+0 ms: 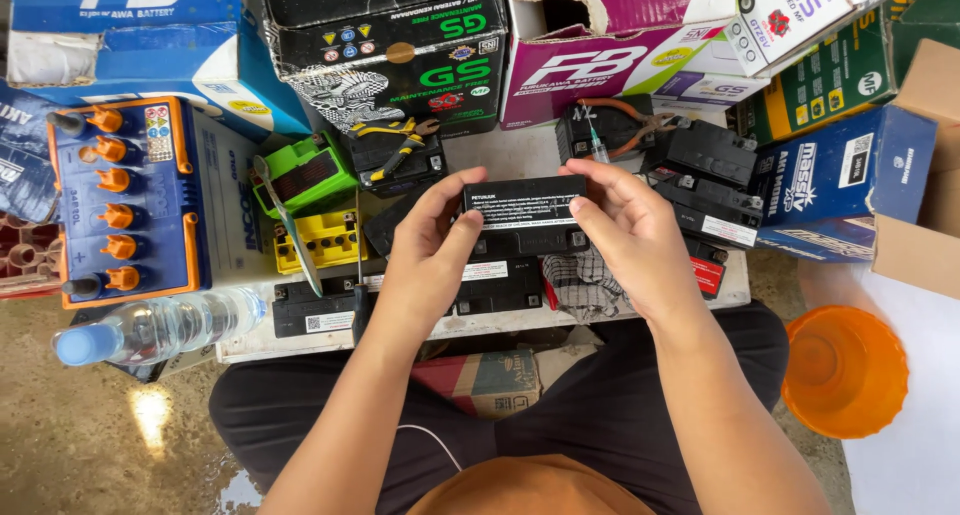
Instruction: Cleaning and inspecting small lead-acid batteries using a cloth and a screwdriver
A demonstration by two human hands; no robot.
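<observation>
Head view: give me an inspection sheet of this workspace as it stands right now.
Surface: low white bench, crowded, little bare area.
Job's things: small black battery with a white label, held up over the bench.
Clutter: other black batteries, blue battery with orange caps, green part, yellow part, yellow-handled pliers, orange-handled pliers, checked rag, water bottle.
Grippers: left hand and right hand each grip one end of the small black battery.
Cables: thin white cord across the lap.
Surroundings: stacked battery cartons behind, orange bucket on the concrete floor.
</observation>
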